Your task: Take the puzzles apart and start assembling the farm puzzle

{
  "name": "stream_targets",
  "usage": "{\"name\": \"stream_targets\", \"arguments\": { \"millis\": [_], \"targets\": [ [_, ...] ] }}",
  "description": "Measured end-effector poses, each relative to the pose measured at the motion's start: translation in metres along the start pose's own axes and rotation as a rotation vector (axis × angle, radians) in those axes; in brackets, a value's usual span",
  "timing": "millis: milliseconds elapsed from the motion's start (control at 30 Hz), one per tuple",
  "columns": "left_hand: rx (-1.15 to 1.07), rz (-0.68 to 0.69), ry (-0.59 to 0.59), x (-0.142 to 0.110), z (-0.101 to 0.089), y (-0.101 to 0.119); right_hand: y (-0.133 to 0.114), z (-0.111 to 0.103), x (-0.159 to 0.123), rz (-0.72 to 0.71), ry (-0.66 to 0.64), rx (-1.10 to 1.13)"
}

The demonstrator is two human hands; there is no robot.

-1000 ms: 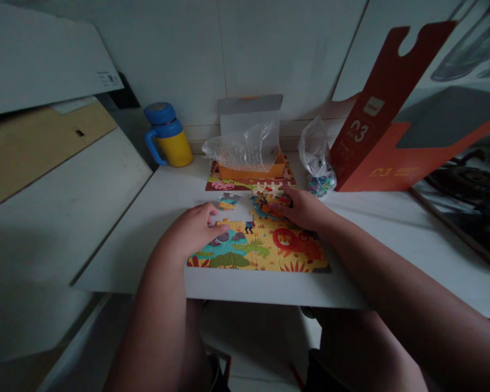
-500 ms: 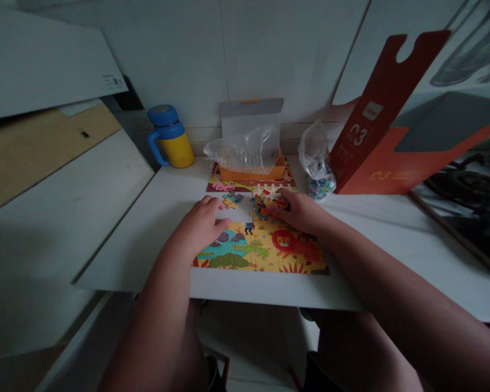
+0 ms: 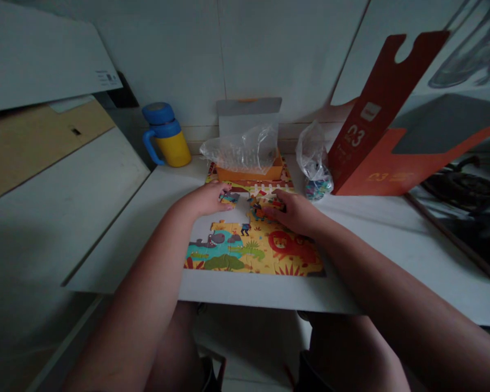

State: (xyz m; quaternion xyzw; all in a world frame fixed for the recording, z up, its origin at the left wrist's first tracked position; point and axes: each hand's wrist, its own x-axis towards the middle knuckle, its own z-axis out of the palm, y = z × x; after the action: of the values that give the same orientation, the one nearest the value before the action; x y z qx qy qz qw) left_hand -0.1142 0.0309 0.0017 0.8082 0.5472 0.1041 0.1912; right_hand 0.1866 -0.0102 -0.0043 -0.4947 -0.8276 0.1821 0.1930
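A jigsaw puzzle [image 3: 245, 256] with a lion, hippo and crocodile lies partly assembled on the white table, with a gap at its upper left. At that gap my left hand [image 3: 210, 198] has its thumb and fingers closed on the edges of a puzzle piece [image 3: 230, 197] in grey, blue and yellow. My right hand [image 3: 296, 211] rests on the puzzle's upper right, thumb and index finger apart. Between them show joined pieces [image 3: 273, 203] with a figure in blue beside them. The palm hides part of the pieces beneath.
Behind the puzzle stands an opened orange box [image 3: 249, 176] with clear plastic packaging [image 3: 245, 152] in it. A blue and yellow mug [image 3: 171, 141] is at the back left. A plastic bag [image 3: 318, 185] of colourful bits sits beside a large orange carton [image 3: 375, 163]. A stove is at far right.
My left hand has moved up and its fingers have closed in on the puzzle piece, uncovering the hippo part below. My right hand stays in nearly the same place.
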Motion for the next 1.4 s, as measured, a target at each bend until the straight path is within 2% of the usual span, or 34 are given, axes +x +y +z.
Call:
{"name": "stream_targets", "arguments": {
  "millis": [100,167,267,367,500,600,700,800,900,1000,1100,1133,1233,1400],
  "targets": [
    [-0.165,-0.07,0.058,-0.001,0.006,-0.013,-0.002,0.0,0.0,-0.009,0.005,0.002],
    [-0.309,-0.098,0.098,-0.004,0.008,-0.014,-0.004,0.0,-0.001,-0.024,0.003,0.015],
    [-0.576,-0.1,0.125,-0.01,0.007,0.0,-0.01,-0.001,-0.004,-0.056,-0.005,0.07],
    [-0.749,-0.013,0.055,-0.016,0.007,0.024,-0.014,0.0,-0.006,-0.089,-0.011,0.131],
    [-0.841,0.117,-0.022,-0.019,0.011,0.046,-0.013,0.004,-0.006,-0.068,0.049,0.209],
    [-0.857,0.166,-0.035,-0.02,0.016,0.048,-0.008,0.008,-0.004,-0.05,0.117,0.261],
    [-0.851,0.192,-0.053,-0.018,0.018,0.048,-0.005,0.01,-0.003,-0.074,0.075,0.258],
    [-0.809,0.208,-0.054,-0.02,0.013,0.048,-0.004,0.011,-0.002,-0.121,0.065,0.251],
    [-0.621,0.133,-0.069,-0.033,-0.005,0.043,-0.005,0.01,-0.003,-0.183,0.084,0.242],
    [-0.208,-0.056,-0.112,-0.066,-0.031,0.032,-0.005,0.01,-0.003,-0.201,0.053,0.204],
    [0.161,-0.351,-0.118,-0.107,-0.048,0.026,-0.005,0.01,-0.003,-0.19,0.039,0.167],
    [0.236,-0.406,-0.105,-0.12,-0.049,0.027,-0.004,0.011,-0.002,-0.188,0.041,0.158],
    [0.264,-0.419,-0.128,-0.147,-0.044,0.033,-0.004,0.011,-0.002,-0.18,0.033,0.144],
    [0.214,-0.412,-0.166,-0.161,-0.026,0.039,-0.005,0.011,-0.003,-0.154,0.019,0.152]
  ]
}}
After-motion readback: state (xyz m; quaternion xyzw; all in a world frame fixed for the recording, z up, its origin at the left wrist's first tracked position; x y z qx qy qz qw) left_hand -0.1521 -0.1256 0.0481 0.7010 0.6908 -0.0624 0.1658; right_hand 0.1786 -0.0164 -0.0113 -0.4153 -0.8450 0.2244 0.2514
